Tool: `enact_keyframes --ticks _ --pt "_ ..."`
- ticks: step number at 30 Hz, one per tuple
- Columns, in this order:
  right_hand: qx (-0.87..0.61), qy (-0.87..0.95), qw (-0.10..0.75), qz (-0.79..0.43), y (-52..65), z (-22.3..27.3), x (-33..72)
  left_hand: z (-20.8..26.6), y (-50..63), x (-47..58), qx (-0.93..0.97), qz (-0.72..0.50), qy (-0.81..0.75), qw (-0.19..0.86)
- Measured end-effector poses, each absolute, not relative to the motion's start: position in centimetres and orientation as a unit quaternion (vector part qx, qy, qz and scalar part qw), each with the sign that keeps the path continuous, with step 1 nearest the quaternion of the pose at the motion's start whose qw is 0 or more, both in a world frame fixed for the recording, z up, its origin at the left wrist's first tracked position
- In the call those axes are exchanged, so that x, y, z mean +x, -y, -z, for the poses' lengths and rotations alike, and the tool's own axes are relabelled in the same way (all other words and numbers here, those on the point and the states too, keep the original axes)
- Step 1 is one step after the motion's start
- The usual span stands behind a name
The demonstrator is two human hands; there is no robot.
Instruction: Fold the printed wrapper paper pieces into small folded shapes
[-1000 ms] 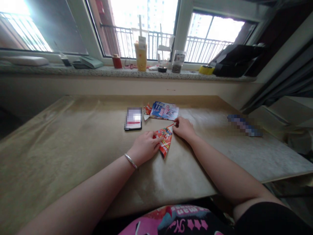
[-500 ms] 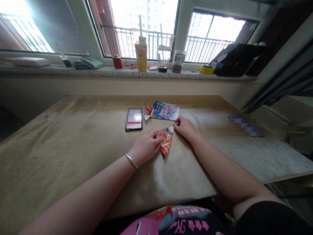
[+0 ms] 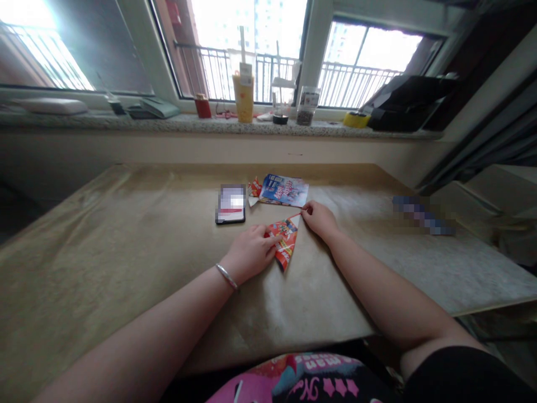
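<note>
A folded piece of printed paper (image 3: 286,246), mostly red-orange with colourful pictures, lies on the table in front of me. It has a pointed, triangular shape with a white part at its upper tip. My left hand (image 3: 255,246) holds the paper at its left edge, fingers laid over the print and pressing it down. At the upper right tip, my right hand (image 3: 319,219) is closed in a pinch on the white corner. Just beyond the hands is a stack of blue printed leaflets (image 3: 284,191). Beside it sits a small folded red-and-white paper piece (image 3: 254,190).
A phone (image 3: 230,204) lies left of the leaflets on the tan-covered table (image 3: 138,252). A blurred long item (image 3: 422,215) is at the right. On the windowsill stand a yellow drink cup (image 3: 244,98), a red jar (image 3: 203,106), yellow tape (image 3: 356,119) and a black bag (image 3: 403,103).
Almost nothing differs. Both hands stay on the folded paper, and the whole view has shifted very slightly.
</note>
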State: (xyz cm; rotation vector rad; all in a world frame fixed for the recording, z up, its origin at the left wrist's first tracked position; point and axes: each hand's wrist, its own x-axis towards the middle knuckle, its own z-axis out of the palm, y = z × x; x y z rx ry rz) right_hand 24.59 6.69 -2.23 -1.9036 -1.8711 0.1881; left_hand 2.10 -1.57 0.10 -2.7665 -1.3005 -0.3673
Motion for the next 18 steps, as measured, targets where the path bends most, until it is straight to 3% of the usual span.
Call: enact_keyframes --ticks 8,18 --pt "-0.556 0.780 0.277 -0.080 -5.4 2.5 25.9 -0.1 1.6 2.0 -0.898 0.122 0.422 0.029" --pt "-0.464 0.854 0.218 -0.086 -3.7 1.2 24.7 -0.1 1.6 1.9 -0.898 0.128 0.420 0.027"
